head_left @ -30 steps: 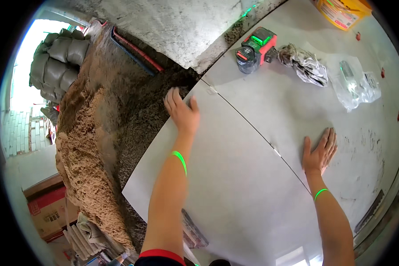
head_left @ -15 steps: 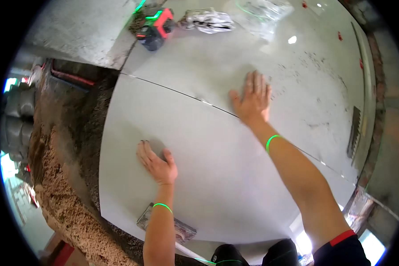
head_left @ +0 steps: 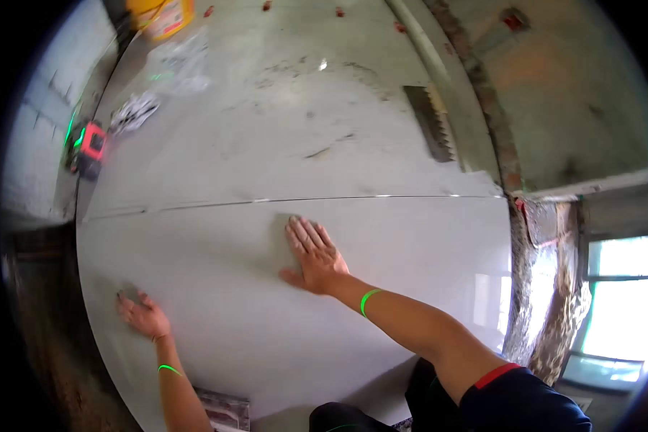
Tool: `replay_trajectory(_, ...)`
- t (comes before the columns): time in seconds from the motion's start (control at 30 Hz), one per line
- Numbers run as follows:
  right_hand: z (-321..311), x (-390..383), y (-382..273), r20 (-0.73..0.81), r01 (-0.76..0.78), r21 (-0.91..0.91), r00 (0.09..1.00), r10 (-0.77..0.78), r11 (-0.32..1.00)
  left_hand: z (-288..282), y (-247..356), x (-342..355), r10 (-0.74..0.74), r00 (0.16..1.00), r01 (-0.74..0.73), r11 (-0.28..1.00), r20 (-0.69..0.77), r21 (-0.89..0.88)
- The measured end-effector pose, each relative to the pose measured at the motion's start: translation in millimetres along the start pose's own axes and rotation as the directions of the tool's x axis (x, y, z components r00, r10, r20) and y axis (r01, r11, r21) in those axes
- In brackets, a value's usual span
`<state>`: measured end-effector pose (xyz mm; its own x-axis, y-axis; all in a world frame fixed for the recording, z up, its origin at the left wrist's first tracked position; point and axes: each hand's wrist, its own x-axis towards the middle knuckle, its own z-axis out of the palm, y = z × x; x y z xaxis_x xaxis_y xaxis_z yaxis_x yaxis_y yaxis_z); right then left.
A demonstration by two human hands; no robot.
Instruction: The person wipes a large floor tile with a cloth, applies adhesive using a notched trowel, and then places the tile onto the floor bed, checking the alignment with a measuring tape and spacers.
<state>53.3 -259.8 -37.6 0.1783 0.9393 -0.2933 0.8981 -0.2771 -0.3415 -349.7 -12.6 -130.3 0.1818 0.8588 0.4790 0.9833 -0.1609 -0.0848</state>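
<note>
Under both of my palms is a large glossy pale-grey tile (head_left: 266,360), nearest to me. My left hand (head_left: 144,315) rests on it toward the left edge, fingers apart and holding nothing. Flat on the same tile, just short of the seam, lies my right hand (head_left: 315,255) with its fingers stretched out. Beyond the thin dark seam is another grey tile (head_left: 216,165), smudged with dark marks. A green laser line crosses both wrists. Partly behind my left forearm lies a flat, dirty rectangular tool (head_left: 225,410); its kind cannot be told.
A red and black laser level (head_left: 90,147) stands at the far left, near crumpled wrapping (head_left: 135,113) and a clear plastic bag (head_left: 180,65). A yellow bucket (head_left: 162,16) is behind them. A notched trowel (head_left: 430,124) lies by the right wall. Red tile clips (head_left: 267,6) dot the far edge.
The view has swung to the right. My right hand has come back across the seam from the far tile onto the near one. My left hand stays on the near tile, closer to its left edge.
</note>
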Motion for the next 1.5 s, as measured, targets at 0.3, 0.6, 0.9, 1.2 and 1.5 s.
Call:
replay_trajectory(0.3, 32.7, -215.2, 78.7, -0.178, -0.298, 0.039, 0.937, 0.3, 0.954, -118.9, 126.9, -120.7, 0.205, 0.902, -0.238, 0.97, 0.38, 0.043)
replay_trajectory(0.6, 49.8, -467.7, 113.1, 0.185, -0.769, 0.344, 0.618, 0.764, 0.538, -328.0, 116.6, -160.4, 0.322, 0.922, -0.215, 0.887, 0.215, -0.408)
replay_trajectory(0.9, 174.7, -664.7, 70.6, 0.082, -0.747, 0.629, 0.339, 0.937, 0.215, -427.8, -50.0, -244.5, -0.094, 0.977, 0.113, 0.989, 0.192, -0.095)
replay_trajectory(1.2, 176.3, -754.8, 149.3, 0.054, -0.369, 0.913, -0.314, 0.948, -0.174, -436.1, -105.3, -367.2, 0.0, 0.849, -0.098, 0.983, 0.528, 0.157)
replay_trajectory(1.5, 122.3, -746.0, 231.5, -0.287, -0.589, 0.801, -0.217, 0.933, 0.11, -430.0, -159.1, -405.9, 0.131, 0.722, -0.265, 0.96, 0.68, 0.096)
